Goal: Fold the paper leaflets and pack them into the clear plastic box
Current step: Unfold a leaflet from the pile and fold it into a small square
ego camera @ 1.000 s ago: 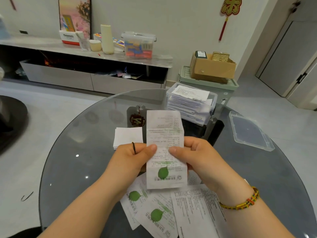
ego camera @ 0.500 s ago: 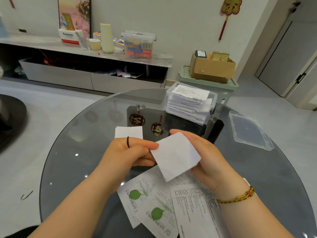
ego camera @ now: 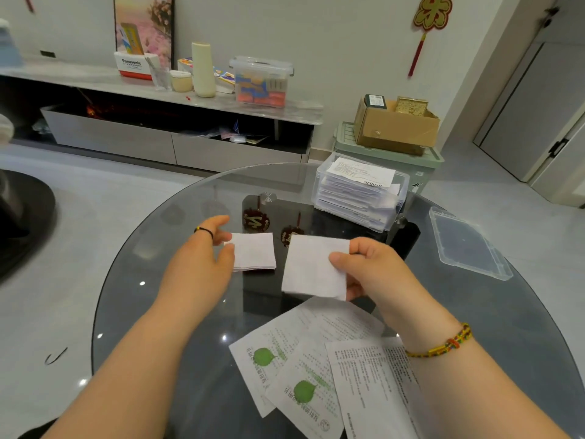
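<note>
My right hand pinches a folded white leaflet by its right edge, thumb on top, above the round glass table. My left hand reaches to a small stack of folded leaflets lying on the glass, with thumb and fingertips at the stack's left edge. Several unfolded leaflets with green leaf marks lie fanned out near me. The clear plastic box, filled with folded leaflets, stands at the table's far side.
The box's clear lid lies on the table's right side. Behind the table stand a green crate carrying a cardboard box, and a long low cabinet with containers on top.
The long leaflet held upright by both hands was folded into a small square. My left hand let go of it and moved left to the folded stack; my right hand keeps the square.
</note>
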`<action>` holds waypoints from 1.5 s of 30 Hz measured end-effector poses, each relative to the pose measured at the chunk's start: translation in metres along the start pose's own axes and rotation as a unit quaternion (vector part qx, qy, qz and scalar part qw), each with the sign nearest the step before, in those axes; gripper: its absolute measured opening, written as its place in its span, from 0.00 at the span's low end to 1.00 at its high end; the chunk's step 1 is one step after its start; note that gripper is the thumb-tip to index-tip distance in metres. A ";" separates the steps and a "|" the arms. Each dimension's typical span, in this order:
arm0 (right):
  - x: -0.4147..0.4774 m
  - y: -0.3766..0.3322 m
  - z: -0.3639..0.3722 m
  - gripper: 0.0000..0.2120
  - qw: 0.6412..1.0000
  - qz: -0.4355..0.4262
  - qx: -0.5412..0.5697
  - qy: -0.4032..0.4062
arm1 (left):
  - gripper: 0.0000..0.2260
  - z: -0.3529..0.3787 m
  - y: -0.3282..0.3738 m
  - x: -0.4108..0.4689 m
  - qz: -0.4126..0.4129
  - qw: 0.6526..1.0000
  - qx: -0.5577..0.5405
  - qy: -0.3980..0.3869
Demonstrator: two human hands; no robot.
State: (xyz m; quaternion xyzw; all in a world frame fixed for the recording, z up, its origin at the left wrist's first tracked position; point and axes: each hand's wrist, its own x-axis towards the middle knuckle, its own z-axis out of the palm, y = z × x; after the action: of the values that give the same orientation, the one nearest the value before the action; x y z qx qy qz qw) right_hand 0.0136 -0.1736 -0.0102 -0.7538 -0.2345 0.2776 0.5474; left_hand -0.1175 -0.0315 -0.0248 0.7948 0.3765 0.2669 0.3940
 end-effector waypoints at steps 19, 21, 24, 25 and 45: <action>0.061 -0.006 0.090 0.14 0.960 -0.049 -0.266 0.073 | 0.24 0.003 -0.015 0.007 0.024 0.969 0.228 -0.093; 0.060 -0.003 0.093 0.14 0.954 -0.053 -0.287 0.074 | 0.22 0.004 -0.015 0.007 0.030 0.965 0.244 -0.095; 0.058 -0.002 0.097 0.06 0.934 -0.082 -0.340 0.068 | 0.21 0.005 -0.015 0.007 0.032 0.958 0.267 -0.099; 0.056 -0.003 0.097 0.03 0.929 -0.087 -0.352 0.069 | 0.20 0.006 -0.015 0.007 0.032 0.956 0.273 -0.100; -0.033 0.016 -0.060 0.16 0.943 -0.009 -0.331 0.030 | 0.13 0.014 0.022 -0.035 0.191 0.966 0.115 -0.131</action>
State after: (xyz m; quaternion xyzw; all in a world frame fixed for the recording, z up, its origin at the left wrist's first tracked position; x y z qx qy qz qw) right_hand 0.0305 -0.2410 -0.0051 -0.8982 -0.3035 0.1563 0.2769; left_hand -0.1192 -0.0746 -0.0189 0.9201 0.1908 0.1860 0.2872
